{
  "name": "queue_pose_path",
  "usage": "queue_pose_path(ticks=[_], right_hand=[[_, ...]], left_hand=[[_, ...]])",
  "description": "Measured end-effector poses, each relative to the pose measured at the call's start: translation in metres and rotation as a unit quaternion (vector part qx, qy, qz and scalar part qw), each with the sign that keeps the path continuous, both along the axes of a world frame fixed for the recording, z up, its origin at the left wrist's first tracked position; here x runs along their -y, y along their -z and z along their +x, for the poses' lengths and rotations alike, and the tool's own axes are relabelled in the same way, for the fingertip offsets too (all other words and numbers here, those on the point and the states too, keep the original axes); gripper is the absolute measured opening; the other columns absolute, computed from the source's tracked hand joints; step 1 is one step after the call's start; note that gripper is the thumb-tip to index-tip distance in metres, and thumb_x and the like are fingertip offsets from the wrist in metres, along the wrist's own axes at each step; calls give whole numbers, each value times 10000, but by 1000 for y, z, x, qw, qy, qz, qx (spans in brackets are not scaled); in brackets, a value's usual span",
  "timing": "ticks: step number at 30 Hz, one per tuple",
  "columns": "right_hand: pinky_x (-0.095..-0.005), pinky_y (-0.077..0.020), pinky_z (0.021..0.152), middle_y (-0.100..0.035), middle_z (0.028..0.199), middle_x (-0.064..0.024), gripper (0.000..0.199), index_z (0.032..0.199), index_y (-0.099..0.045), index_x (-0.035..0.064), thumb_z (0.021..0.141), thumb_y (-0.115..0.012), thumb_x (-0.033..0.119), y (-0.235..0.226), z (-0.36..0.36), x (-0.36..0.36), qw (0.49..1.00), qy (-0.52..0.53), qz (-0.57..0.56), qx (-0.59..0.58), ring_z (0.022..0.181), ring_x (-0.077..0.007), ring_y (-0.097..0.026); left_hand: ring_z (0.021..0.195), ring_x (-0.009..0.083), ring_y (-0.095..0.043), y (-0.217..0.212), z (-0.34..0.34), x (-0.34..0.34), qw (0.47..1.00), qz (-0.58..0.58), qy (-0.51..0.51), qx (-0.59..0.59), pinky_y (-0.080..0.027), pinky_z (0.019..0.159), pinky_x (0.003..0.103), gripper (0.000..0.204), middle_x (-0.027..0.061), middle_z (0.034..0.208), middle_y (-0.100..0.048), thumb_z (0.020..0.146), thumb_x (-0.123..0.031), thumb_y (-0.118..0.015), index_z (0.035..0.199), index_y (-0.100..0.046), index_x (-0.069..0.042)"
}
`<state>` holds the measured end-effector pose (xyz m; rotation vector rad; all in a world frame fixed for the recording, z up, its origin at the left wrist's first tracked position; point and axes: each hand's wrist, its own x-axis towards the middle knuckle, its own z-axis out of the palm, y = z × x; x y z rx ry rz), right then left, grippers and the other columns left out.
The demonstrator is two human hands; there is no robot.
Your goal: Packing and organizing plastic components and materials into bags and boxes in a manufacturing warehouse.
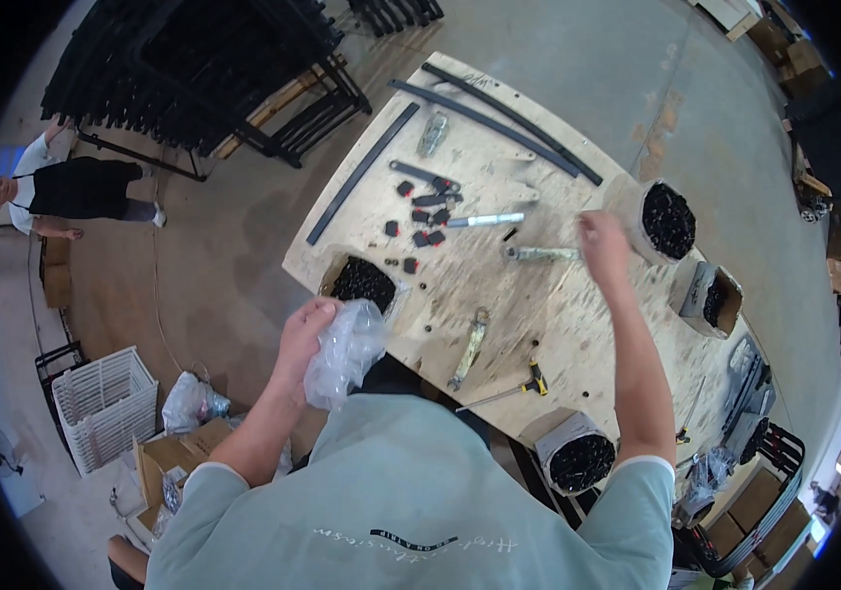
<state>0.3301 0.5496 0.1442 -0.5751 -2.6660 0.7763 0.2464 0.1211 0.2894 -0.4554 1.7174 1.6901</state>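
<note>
Pale green shirt (391,482), worn, dark strip and light lettering across the front. Left hand (306,332): closed on a clear plastic bag (344,356), crumpled, held at the near left edge of the wooden surface (499,315), just beside a carton of black parts (398,300). Right hand (603,246): raised toward the far right, fingers curled; cannot tell whether anything is gripped. Nearest to it: a pale wrapped tool (541,254) and a whitish container of black pieces (629,205). Mid-surface: silver tube (487,220); scattered black-and-red pieces (420,216); second wrapped tool (468,352), lying slantwise. Near edge: yellow-and-black-handled tool (537,380). Far edge: long black strips (489,123). Floor, left: white slatted crate (106,408).
</note>
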Motion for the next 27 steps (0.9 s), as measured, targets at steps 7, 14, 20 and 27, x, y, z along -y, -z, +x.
queue_pose_path(ticks=[7, 14, 20, 27], right_hand=[[-387, -510, 798, -558, 1012, -91, 146, 942, -587, 77, 804, -547, 103, 34, -44, 55, 946, -212, 149, 196, 966, -270, -558], [-399, -518, 760, -563, 987, -99, 143, 930, -578, 76, 788, -567, 88, 36, -36, 36, 937, -230, 177, 195, 958, -268, -568], [-397, -490, 748, -629, 933, -163, 196, 1005, -581, 14, 833, -544, 102, 23, 42, 19, 987, 28, -123, 97, 855, -304, -621], [-358, -483, 780, -661, 927, -146, 205, 991, -650, 39, 849, -568, 161, 5, 88, -115, 941, 330, 22, -68, 855, -290, -630]], left_hand=[[705, 147, -621, -25, -12, 9, 998, 18, -33, -48, -522, 638, 279, 211, 69, 815, -629, 912, -219, -546, 981, -579, -23], [716, 145, -617, -18, -6, 11, 995, 40, -76, -44, -518, 641, 281, 204, 67, 838, -630, 912, -210, -542, 982, -586, -25], [705, 128, -606, 12, -12, 18, 995, 21, -46, -87, -506, 626, 275, 178, 46, 820, -619, 914, -192, -542, 951, -592, -26], [704, 145, -614, 32, -27, 52, 996, 37, -54, -61, -520, 638, 278, 177, 52, 833, -626, 915, -187, -537, 957, -592, -25]])
